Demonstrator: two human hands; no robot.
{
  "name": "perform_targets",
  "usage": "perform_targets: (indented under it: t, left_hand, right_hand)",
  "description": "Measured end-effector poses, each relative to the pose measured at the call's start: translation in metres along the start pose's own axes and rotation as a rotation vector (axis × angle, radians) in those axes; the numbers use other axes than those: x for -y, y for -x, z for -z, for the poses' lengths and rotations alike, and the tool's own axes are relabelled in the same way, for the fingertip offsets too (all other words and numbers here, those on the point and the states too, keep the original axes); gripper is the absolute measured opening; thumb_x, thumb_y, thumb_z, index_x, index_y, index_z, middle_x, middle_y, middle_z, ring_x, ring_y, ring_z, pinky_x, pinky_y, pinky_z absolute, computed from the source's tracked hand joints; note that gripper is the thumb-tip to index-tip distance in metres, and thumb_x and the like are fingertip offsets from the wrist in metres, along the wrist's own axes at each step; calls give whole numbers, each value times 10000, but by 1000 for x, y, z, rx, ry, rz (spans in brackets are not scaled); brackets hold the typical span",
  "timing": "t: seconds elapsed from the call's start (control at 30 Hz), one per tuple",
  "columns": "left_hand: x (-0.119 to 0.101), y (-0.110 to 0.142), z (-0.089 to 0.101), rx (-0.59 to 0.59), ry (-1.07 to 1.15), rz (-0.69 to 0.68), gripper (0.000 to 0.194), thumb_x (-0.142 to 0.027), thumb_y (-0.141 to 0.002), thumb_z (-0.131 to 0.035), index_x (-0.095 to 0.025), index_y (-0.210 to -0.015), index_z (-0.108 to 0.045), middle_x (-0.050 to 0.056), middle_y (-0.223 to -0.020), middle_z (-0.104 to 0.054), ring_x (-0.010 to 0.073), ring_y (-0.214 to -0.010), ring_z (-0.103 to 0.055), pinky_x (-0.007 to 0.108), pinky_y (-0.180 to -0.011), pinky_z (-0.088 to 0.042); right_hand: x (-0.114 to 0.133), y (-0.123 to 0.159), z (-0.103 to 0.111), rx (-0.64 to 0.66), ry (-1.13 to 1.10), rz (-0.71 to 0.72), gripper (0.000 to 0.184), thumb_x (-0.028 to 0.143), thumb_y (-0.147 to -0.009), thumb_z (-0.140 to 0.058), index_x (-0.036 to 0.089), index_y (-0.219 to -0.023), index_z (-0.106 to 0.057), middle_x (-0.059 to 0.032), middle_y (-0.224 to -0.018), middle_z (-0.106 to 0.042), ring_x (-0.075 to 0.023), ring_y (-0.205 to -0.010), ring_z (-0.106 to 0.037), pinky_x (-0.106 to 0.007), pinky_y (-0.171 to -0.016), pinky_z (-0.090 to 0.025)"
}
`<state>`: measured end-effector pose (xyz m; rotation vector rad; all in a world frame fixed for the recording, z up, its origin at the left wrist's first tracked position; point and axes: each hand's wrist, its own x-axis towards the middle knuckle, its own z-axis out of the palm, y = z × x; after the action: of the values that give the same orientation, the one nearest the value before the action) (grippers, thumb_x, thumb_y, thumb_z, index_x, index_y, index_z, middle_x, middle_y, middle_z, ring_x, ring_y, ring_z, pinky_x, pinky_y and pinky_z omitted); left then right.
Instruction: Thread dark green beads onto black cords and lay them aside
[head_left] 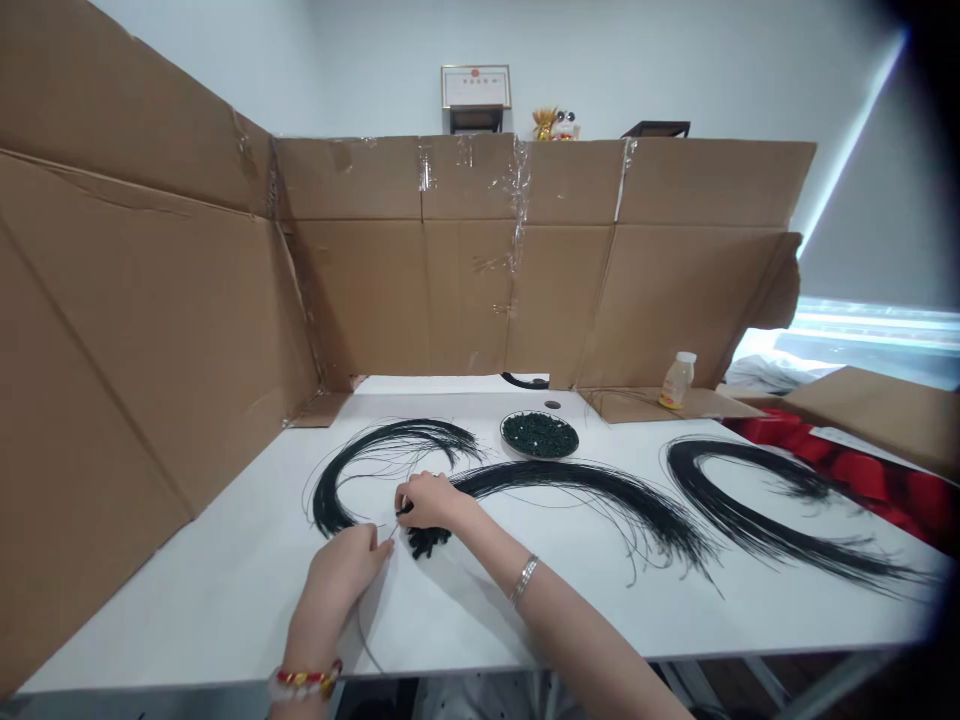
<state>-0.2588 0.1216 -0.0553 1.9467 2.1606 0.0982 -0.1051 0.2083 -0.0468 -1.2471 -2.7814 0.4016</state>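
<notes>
My left hand (346,562) is closed in a pinch on a thin dark cord (365,635), which trails down toward the table's front edge. Just to its right, my right hand (429,500) has its fingers pressed together on a small black piece, partly hidden by the fingers. Beneath the right hand lies a cluster of short black pieces (427,541) at the end of a bundle of black cords (585,482) running off to the right. Behind my left hand curves another black cord bundle (337,485).
A round dish (503,445) full of small dark green pieces stands behind the middle bundle. Another curved cord bundle (720,510) lies at the right. Cardboard walls (465,290) enclose the back and left. A white-capped bottle (678,380) and a box with red contents (855,475) are at the right.
</notes>
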Motion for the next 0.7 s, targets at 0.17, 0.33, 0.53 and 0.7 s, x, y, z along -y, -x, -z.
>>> perform_targets:
  t: [0.17, 0.33, 0.53, 0.7]
  left_hand:
    - [-7, -4, -3, 24, -53, -10, 262, -399, -1008, -596, -155, -975, -688, 39, -923, -723, 204, -865, -695, 409, -829, -558]
    - [-10, -3, -1, 54, -73, -33, 253, -372, -995, -641, -157, -1118, -689, 72, -1096, -729, 222, -962, -711, 436, -863, -594]
    - [-13, 3, 2, 91, -53, -51, 247, -371, -996, -638, -155, -1105, -691, 67, -1074, -731, 213, -932, -712, 428, -849, -596]
    - [-17, 12, 7, 128, 6, -115, 256, -399, -997, -628, -152, -1004, -694, 37, -949, -726, 189, -834, -699, 398, -805, -584]
  right_hand:
    - [-6, 2, -2, -32, -62, 24, 321, 332, -1006, -663, 164, -1279, -640, -108, -1315, -644, -273, -1151, -656, -498, -972, -560]
    - [-16, 2, -4, -75, -187, 60, 316, 332, -1009, -660, 161, -1274, -641, -106, -1299, -651, -267, -1130, -665, -488, -956, -570]
    - [-33, -6, -15, -104, -348, 105, 301, 330, -1014, -655, 157, -1259, -645, -100, -1259, -668, -248, -1074, -684, -457, -914, -590]
    - [-39, -12, -22, -138, -449, 115, 306, 330, -1017, -651, 161, -1271, -639, -101, -1261, -665, -241, -1052, -689, -442, -893, -600]
